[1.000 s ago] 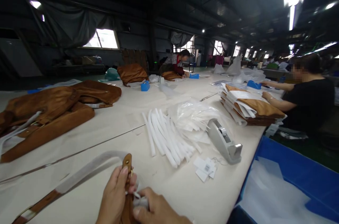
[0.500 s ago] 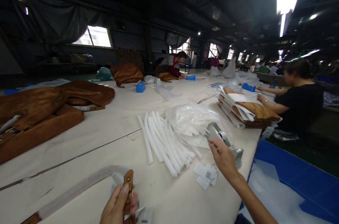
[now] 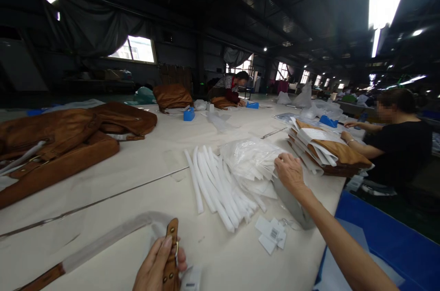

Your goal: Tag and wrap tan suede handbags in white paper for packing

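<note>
My left hand (image 3: 160, 259) is closed around a brown leather strap (image 3: 171, 263) with brass-coloured studs and a metal ring. From there, a handle wrapped in translucent white film (image 3: 103, 238) curves away to the left over the table. My right hand (image 3: 289, 172) has its fingers curled closed at the edge of a stack of thin white sheets (image 3: 263, 167), partly inside a clear plastic bag (image 3: 240, 149). Its fingertips are partly hidden. Beneath my right forearm stands a grey tape dispenser (image 3: 294, 201), mostly covered. White foam tubes (image 3: 218, 190) lie left of the sheets.
White tags (image 3: 271, 233) lie near my right forearm. Brown leather bags (image 3: 62, 140) lie at the left. A stack of wrapped brown bags (image 3: 319, 146) stands at the right, beside a person in black (image 3: 405, 140). Another person (image 3: 233, 87) bends over the far side.
My right hand has moved up and forward, from beside the tape dispenser to the edge of the white sheets. My left hand still holds the strap. The view has shifted slightly.
</note>
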The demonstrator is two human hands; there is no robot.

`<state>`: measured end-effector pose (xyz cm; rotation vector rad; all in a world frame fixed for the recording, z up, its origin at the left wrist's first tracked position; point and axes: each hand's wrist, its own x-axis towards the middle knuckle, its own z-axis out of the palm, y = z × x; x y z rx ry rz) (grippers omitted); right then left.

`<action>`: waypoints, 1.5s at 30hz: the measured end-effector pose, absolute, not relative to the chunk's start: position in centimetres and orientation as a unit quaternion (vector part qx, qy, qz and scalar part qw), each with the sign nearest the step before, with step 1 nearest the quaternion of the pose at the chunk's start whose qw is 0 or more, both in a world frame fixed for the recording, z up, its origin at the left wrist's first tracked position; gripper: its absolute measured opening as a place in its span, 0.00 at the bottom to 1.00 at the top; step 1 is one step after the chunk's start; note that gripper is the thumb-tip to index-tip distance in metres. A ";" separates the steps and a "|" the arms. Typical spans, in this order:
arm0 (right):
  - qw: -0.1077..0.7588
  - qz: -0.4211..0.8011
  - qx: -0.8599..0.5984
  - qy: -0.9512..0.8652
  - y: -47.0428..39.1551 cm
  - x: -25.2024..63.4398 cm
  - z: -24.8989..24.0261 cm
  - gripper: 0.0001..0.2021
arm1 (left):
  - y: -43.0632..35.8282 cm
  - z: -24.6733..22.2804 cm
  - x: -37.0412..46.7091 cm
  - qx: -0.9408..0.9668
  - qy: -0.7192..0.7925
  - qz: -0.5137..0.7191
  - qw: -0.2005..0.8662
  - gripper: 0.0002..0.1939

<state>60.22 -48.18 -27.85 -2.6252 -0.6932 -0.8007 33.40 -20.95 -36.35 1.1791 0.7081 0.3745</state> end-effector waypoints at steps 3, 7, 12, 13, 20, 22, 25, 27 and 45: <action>0.207 -0.268 -0.902 -0.268 -49.2 59.1 -25.4 0.05 | -21.2 -35.8 33.2 0.546 0.324 0.166 0.754 0.31; 0.427 -0.147 -0.851 -0.268 -49.7 56.8 -23.1 0.07 | -21.2 -35.6 33.0 0.559 0.296 0.168 0.756 0.31; 0.643 0.146 -0.720 -0.217 -47.0 53.1 -23.1 0.18 | -21.3 -35.8 32.6 0.550 0.245 0.173 0.779 0.28; 0.635 0.179 -0.718 -0.223 -46.2 52.5 -23.5 0.19 | -21.4 -35.7 32.4 0.546 0.232 0.176 0.786 0.26; 0.502 0.347 -0.731 -0.304 -38.7 50.5 -27.1 0.20 | -22.0 -34.1 31.2 0.502 0.172 0.182 0.828 0.22; 0.458 0.381 -0.732 -0.332 -36.4 49.9 -27.5 0.20 | -21.9 -34.2 31.0 0.486 0.158 0.168 0.843 0.23; 0.430 0.395 -0.728 -0.359 -34.0 49.0 -27.5 0.20 | -21.7 -34.6 31.0 0.478 0.133 0.135 0.858 0.24; 0.439 0.392 -0.725 -0.357 -33.5 48.7 -27.4 0.20 | -21.6 -34.7 31.0 0.482 0.128 0.142 0.855 0.23; 0.727 0.245 -0.634 -0.097 -35.3 47.5 -33.6 0.15 | -21.6 -34.7 31.3 0.523 0.135 0.258 0.801 0.20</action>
